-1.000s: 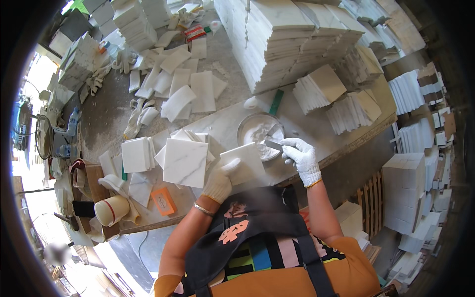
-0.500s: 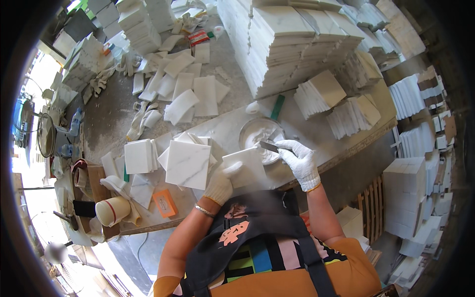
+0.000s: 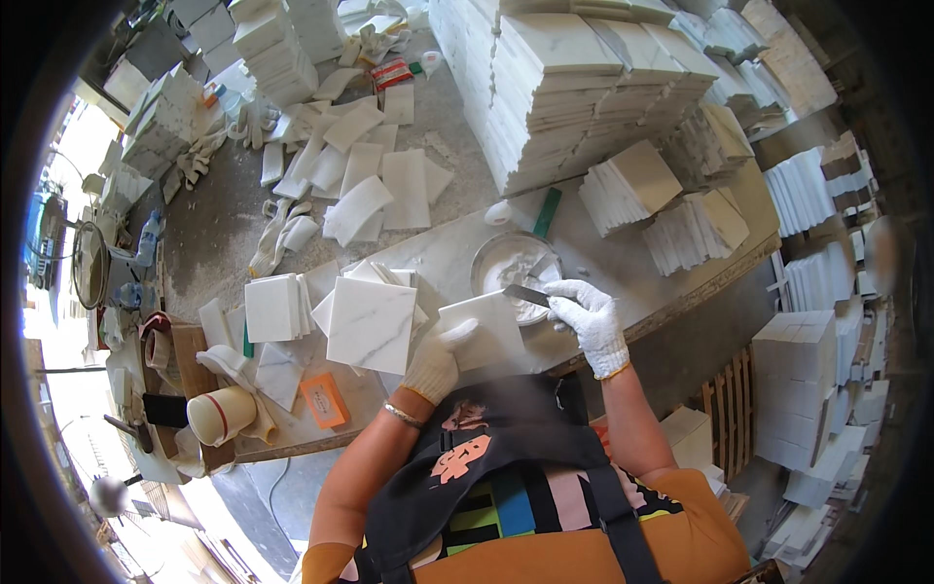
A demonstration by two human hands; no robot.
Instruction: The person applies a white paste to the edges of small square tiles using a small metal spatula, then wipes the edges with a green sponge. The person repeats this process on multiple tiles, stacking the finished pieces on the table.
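Note:
My left hand (image 3: 435, 362), in a white knit glove, is closed on the left side of a square white marble tile (image 3: 484, 333), its thumb lying over the upper face. My right hand (image 3: 590, 321), gloved too, grips a putty knife (image 3: 526, 294) whose dark flat blade points left, beside the tile's upper right corner. Just beyond the blade sits a round metal bowl (image 3: 474, 272) of white paste (image 3: 510, 265), with another flat blade lying in it. To the left of my left hand, a grey-veined square tile (image 3: 368, 325) rests on other tiles.
Upright tiles (image 3: 273, 310), an orange box (image 3: 324, 400) and a cream cylindrical container (image 3: 220, 417) stand at the left. Tall tile stacks (image 3: 564, 97) rise behind the bowl. Loose tile pieces (image 3: 404, 185) and gloves (image 3: 282, 234) lie farther back. The bench edge (image 3: 671, 301) runs along the right.
The putty knife has shifted slightly left and down, its blade now closer to the tile's corner and edge. My left hand and the tile have barely moved.

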